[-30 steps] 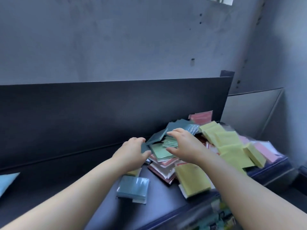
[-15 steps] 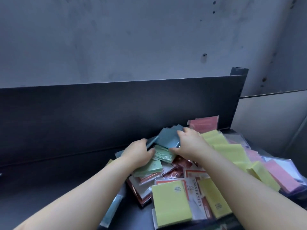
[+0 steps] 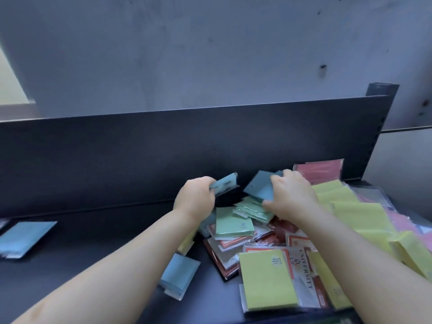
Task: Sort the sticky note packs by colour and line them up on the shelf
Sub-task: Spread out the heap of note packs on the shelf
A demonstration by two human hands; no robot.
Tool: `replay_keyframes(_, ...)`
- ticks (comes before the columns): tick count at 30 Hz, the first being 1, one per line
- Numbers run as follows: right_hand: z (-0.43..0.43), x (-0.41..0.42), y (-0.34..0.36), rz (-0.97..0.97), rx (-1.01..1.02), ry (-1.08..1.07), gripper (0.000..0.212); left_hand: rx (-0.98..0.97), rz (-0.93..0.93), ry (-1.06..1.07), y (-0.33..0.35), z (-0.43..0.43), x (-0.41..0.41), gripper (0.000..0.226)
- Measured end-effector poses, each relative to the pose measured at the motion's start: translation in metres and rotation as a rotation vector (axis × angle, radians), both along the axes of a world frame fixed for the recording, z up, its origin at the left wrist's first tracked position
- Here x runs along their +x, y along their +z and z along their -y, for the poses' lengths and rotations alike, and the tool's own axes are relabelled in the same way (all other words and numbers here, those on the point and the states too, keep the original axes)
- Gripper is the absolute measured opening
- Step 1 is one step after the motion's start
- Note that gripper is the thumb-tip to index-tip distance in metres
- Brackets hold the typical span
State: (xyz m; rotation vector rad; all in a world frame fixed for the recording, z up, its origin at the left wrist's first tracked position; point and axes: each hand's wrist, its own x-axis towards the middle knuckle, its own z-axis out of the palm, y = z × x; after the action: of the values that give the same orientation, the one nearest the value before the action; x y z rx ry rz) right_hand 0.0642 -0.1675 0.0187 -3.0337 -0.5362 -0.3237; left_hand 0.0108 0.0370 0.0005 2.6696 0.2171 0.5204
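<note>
A jumbled heap of wrapped sticky note packs lies on the dark shelf (image 3: 98,244) at the right: yellow packs (image 3: 268,279), green packs (image 3: 233,224), a red pack (image 3: 320,170) and red-and-white ones. My left hand (image 3: 195,197) grips a blue pack (image 3: 224,184), lifted clear of the heap near the back panel. My right hand (image 3: 292,197) holds another blue pack (image 3: 260,188) at the top of the pile, thumb under it. A blue pack (image 3: 178,273) lies beneath my left forearm.
A blue pack (image 3: 23,238) lies alone at the shelf's far left. The dark back panel (image 3: 140,155) rises behind the heap, with a grey wall above. A shelf upright (image 3: 381,90) stands at the right end. The shelf's front edge runs just below the yellow packs.
My left hand has lifted a blue pack up and left out of the heap. My right hand has closed on another blue pack. The view has shifted left, showing the lone blue pack.
</note>
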Motion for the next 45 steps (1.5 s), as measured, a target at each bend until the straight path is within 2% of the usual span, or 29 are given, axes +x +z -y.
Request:
replay_keyframes(4, -0.017, -0.017, 0.015, 0.054, 0.068, 0.01, 0.042, -0.082, 0.147, -0.028, 0.017, -0.02, -0.031, 0.023)
replay_keyframes(10, -0.084, -0.064, 0.026, -0.043, 0.234, 0.112, 0.059, -0.084, 0.214, -0.006, 0.013, -0.089, -0.087, 0.025)
replay_keyframes(18, -0.208, -0.131, 0.022, -0.13, 0.256, 0.174, 0.07, -0.079, 0.283, 0.073, 0.013, -0.214, -0.174, 0.023)
replay_keyframes(26, -0.325, -0.187, 0.005, -0.214, 0.315, 0.33, 0.07, -0.046, 0.355, 0.163, 0.007, -0.333, -0.244, 0.027)
replay_keyframes(33, -0.405, -0.211, -0.007, -0.353, 0.308, 0.433, 0.083, -0.014, 0.391, 0.198, -0.002, -0.388, -0.269, 0.026)
replay_keyframes(39, -0.438, -0.204, -0.022, -0.481, 0.318, 0.405, 0.107, 0.047, 0.454, 0.105, -0.013, -0.4, -0.258, 0.029)
replay_keyframes(41, -0.439, -0.201, -0.029, -0.532, 0.351, 0.379, 0.112, 0.062, 0.375, 0.057, -0.02, -0.397, -0.253, 0.031)
replay_keyframes(45, -0.423, -0.197, -0.037, -0.555, 0.398, 0.349, 0.115, 0.204, -0.157, -0.059, -0.032, -0.389, -0.243, 0.033)
